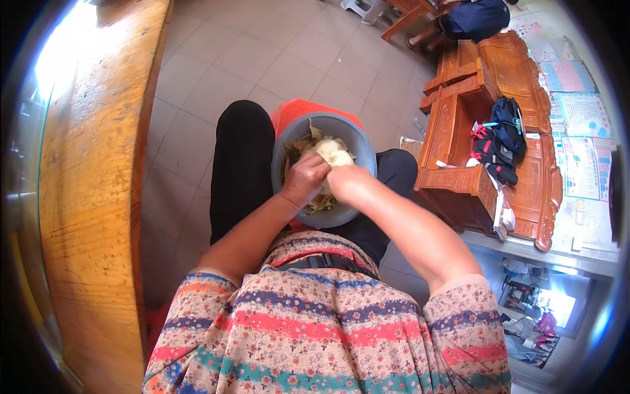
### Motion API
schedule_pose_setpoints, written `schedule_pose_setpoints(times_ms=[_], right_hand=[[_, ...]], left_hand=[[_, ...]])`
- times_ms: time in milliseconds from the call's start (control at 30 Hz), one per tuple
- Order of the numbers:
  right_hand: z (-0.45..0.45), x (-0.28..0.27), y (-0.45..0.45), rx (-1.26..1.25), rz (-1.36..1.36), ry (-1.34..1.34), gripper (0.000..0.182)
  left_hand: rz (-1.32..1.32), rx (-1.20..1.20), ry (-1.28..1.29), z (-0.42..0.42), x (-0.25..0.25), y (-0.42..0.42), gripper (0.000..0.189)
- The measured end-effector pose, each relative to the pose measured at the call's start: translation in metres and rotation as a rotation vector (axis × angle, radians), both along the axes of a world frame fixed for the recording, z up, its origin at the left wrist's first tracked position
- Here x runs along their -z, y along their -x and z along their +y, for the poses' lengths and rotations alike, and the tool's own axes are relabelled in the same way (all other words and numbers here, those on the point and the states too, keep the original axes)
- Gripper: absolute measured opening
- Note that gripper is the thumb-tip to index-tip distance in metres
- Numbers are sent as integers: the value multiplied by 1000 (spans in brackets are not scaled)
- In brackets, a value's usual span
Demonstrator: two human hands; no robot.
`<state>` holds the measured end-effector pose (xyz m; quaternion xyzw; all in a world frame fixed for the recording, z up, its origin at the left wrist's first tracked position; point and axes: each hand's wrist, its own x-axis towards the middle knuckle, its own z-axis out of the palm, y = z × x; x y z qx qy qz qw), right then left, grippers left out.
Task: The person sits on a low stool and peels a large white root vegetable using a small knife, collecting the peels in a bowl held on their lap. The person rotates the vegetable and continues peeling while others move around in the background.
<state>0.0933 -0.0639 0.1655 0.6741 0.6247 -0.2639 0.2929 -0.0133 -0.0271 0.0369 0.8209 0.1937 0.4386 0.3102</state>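
Note:
A grey plastic bucket (364, 143) sits between my knees, with pale and brownish leafy scraps (295, 147) inside. Over these scraps is a rounded, cream-white vegetable (330, 150), its exact kind unclear. My left hand (307, 178) curls its fingers onto the vegetable's near left side. At the near right side, my right hand (350, 183) is closed against it, knuckles up. The two hands almost touch. My right fingertips are hidden from above, so any small tool in them cannot be seen.
A red plastic item (295, 111) shows behind the bucket. Along the left runs a wooden table (93, 197). A carved wooden bench (455, 182) stands at the right, with dark bags (504, 133) on it. Another person (472, 22) and a plastic stool (365, 9) are at the far end.

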Motion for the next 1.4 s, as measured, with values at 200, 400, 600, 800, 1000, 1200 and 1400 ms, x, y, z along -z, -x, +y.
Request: schedule_pose_setpoints(times_ms=[200, 400, 600, 800, 1000, 1200, 1400], right_hand=[[-64, 75, -17, 189, -10, -280, 24], [-68, 77, -28, 188, 73, -421, 19], [-57, 54, -30, 270, 187, -458, 28], [-53, 44, -27, 265, 180, -433, 26], [-71, 37, -34, 166, 176, -497, 27], [-61, 25, -22, 178, 81, -423, 20], [-55, 27, -24, 151, 92, -314, 20]], left_hand=[[135, 20, -205, -15, 1, -4, 3], [64, 32, -14, -17, -1, -4, 15], [-64, -312, 831, 1, 2, 17, 39], [67, -242, 1251, -10, 0, 13, 70], [182, -306, 286, -14, -6, 12, 44], [151, -194, 56, 6, -27, -57, 34], [628, 9, 124, 14, -12, -89, 49]])
